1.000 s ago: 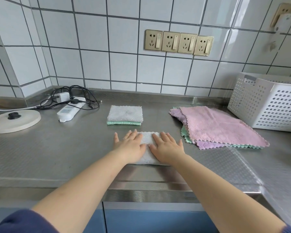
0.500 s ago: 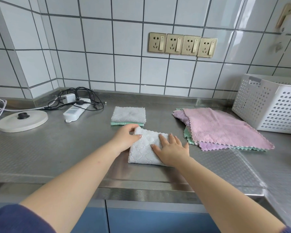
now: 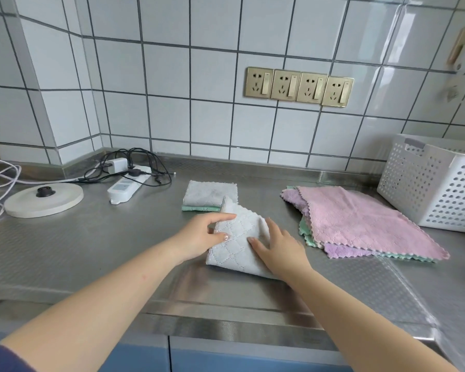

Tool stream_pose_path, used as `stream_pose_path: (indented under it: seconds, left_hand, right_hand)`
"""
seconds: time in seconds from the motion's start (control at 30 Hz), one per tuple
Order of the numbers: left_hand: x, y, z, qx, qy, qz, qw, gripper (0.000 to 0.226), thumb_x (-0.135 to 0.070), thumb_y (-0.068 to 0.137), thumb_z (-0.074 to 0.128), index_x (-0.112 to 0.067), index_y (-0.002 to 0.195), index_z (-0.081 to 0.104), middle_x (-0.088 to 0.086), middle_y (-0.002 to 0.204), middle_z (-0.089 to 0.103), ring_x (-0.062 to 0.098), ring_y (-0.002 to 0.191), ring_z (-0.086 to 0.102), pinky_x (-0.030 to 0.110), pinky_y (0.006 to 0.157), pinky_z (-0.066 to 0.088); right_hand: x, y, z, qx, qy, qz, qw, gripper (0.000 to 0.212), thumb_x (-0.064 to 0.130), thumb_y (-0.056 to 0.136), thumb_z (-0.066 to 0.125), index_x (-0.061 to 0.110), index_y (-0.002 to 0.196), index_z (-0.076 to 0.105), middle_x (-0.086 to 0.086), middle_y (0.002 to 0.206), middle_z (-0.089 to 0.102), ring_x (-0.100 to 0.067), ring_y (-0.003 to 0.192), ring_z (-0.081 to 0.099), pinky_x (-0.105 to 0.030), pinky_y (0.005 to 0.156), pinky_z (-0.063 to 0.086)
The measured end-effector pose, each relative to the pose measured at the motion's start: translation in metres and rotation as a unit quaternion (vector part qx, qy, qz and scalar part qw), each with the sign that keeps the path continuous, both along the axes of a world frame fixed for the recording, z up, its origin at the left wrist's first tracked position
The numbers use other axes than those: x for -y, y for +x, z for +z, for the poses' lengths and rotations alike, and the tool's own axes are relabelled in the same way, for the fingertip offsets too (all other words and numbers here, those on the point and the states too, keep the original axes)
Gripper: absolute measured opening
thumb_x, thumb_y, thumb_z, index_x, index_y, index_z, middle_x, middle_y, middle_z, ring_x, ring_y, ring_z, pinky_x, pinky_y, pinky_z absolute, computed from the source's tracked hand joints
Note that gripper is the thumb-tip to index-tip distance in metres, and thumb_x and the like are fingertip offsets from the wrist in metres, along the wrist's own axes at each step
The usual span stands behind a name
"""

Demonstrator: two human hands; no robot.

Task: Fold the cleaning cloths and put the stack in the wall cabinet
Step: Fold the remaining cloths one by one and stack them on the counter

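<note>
A folded pale grey quilted cloth (image 3: 239, 245) sits at the middle of the steel counter (image 3: 91, 251), its far edge raised off the surface. My left hand (image 3: 199, 237) pinches its left edge with the thumb on top. On the right side, my right hand (image 3: 279, 251) holds it, thumb on the top face and fingers along the right edge. Just behind lies a stack of two folded cloths (image 3: 207, 194), grey over green. To the right is a pile of unfolded cloths (image 3: 360, 221), pink on top of purple and green. No wall cabinet is in view.
A white perforated basket (image 3: 440, 189) stands at the back right beside the unfolded pile. At the back left lie a power strip (image 3: 126, 186) with tangled black cables and a round white kettle base (image 3: 43, 201). Wall sockets (image 3: 298, 87) sit on the tiled wall.
Both hands lay flat on the folded cloth a second ago. They have since taken hold of its two sides, and its far edge has lifted towards the folded stack.
</note>
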State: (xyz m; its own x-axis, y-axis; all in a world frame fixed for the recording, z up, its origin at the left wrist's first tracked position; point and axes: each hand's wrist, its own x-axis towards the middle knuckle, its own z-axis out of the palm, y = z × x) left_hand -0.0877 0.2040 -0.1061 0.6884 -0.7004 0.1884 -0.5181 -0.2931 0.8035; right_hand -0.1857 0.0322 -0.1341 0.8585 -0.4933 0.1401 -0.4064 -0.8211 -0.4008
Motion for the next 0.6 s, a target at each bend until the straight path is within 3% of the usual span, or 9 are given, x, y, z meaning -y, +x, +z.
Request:
stream_pose_path:
  seconds: [0.07, 0.1, 0.2, 0.33, 0.47, 0.6]
  left_hand:
    - [-0.002, 0.011, 0.006, -0.025, -0.047, -0.005, 0.999, 0.044, -0.001, 0.087, 0.06, -0.025, 0.124, 0.055, 0.004, 0.139, 0.046, 0.018, 0.123, 0.05, 0.011, 0.097, 0.039]
    - [-0.003, 0.02, 0.008, -0.036, -0.063, -0.006, 0.997, 0.046, -0.002, 0.087, 0.06, -0.03, 0.123, 0.054, -0.006, 0.139, 0.046, 0.01, 0.126, 0.047, 0.011, 0.098, 0.036]
    - [-0.004, 0.049, 0.013, -0.06, -0.078, 0.019, 0.995, 0.045, -0.005, 0.088, 0.06, -0.031, 0.124, 0.055, -0.014, 0.137, 0.045, -0.004, 0.114, 0.044, 0.001, 0.085, 0.032]
    - [0.0, 0.091, 0.024, -0.07, -0.072, 0.06, 0.993, 0.042, -0.013, 0.091, 0.058, -0.029, 0.129, 0.052, -0.015, 0.129, 0.045, 0.001, 0.11, 0.044, 0.014, 0.089, 0.032]
    - [0.011, 0.138, 0.033, -0.068, -0.07, 0.099, 0.99, 0.039, -0.018, 0.092, 0.056, -0.028, 0.13, 0.052, -0.006, 0.136, 0.048, 0.005, 0.112, 0.043, 0.014, 0.072, 0.038]
    - [0.022, 0.173, 0.037, -0.08, -0.033, 0.127, 0.988, 0.041, -0.017, 0.093, 0.054, -0.027, 0.132, 0.05, 0.002, 0.143, 0.042, 0.006, 0.11, 0.041, 0.021, 0.078, 0.042]
  right_hand:
    - [0.005, 0.004, 0.008, 0.112, 0.128, 0.015, 0.985, 0.068, 0.048, 0.088, 0.055, 0.028, 0.146, 0.024, 0.0, 0.145, 0.038, -0.015, 0.133, 0.037, -0.029, 0.102, 0.031]
    - [0.007, 0.01, 0.013, 0.153, 0.179, 0.019, 0.972, 0.068, 0.041, 0.087, 0.06, 0.029, 0.145, 0.027, 0.001, 0.144, 0.039, -0.013, 0.133, 0.037, -0.025, 0.1, 0.031]
    - [0.01, 0.034, 0.027, 0.197, 0.275, 0.03, 0.941, 0.06, 0.03, 0.085, 0.066, 0.03, 0.139, 0.04, 0.002, 0.137, 0.046, -0.009, 0.125, 0.044, -0.024, 0.1, 0.036]
    - [0.015, 0.082, 0.042, 0.191, 0.315, 0.044, 0.929, 0.036, 0.025, 0.087, 0.066, 0.03, 0.121, 0.059, 0.005, 0.118, 0.049, -0.002, 0.088, 0.056, -0.019, 0.068, 0.046]
    - [0.021, 0.134, 0.046, 0.188, 0.323, 0.037, 0.927, 0.033, 0.022, 0.087, 0.065, 0.024, 0.12, 0.062, 0.007, 0.114, 0.053, -0.011, 0.099, 0.057, -0.023, 0.078, 0.046]
    - [0.027, 0.172, 0.045, 0.165, 0.303, 0.027, 0.938, 0.036, 0.023, 0.086, 0.066, 0.02, 0.122, 0.062, 0.003, 0.125, 0.059, -0.017, 0.11, 0.059, -0.034, 0.097, 0.048]
